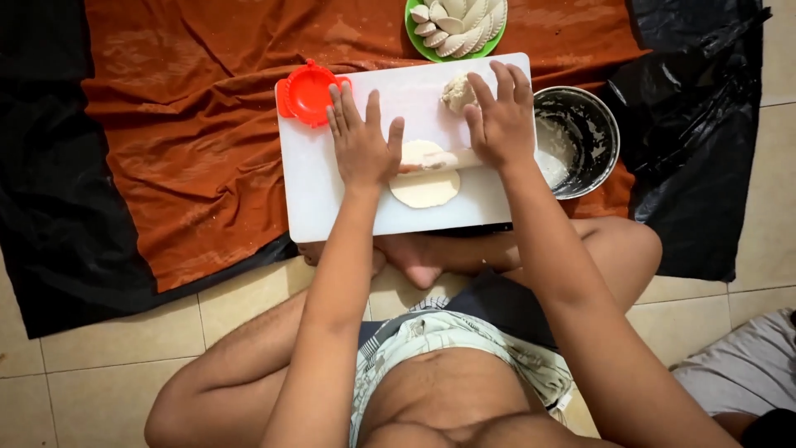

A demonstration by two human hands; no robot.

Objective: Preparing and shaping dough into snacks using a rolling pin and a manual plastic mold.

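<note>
Dough round [424,184] is lying flat on the white cutting board [332,191], near the board's front edge, w/ a rolling pin [439,159] lying across its far half. Left hand [363,143] is resting palm down on the pin's left end, fingers spread wide and flat, gripping nothing; fingertips are reaching toward the red dumpling press [308,93] at the board's back-left corner, just beside it. Right hand [500,119] is pressing flat on the pin's right end, fingers also wide and stretched out, index finger close to a lump of dough [457,91] sitting at the board's back edge. Can't tell if that finger is touching the lump.

Board is lying on an orange cloth [191,124], which is spread over black plastic sheeting [41,207] on a pale tiled floor [108,357]. Person is sitting cross-legged on the floor, bare feet tucked just under the board's near edge. Metal bowl [580,133], floury inside, is standing on the cloth just right of the board, touching or nearly touching its edge. Green plate [454,28] w/ folded dumplings is sitting behind the board, partly cut off by the top of the view. Grey fabric is showing at the bottom right corner.
</note>
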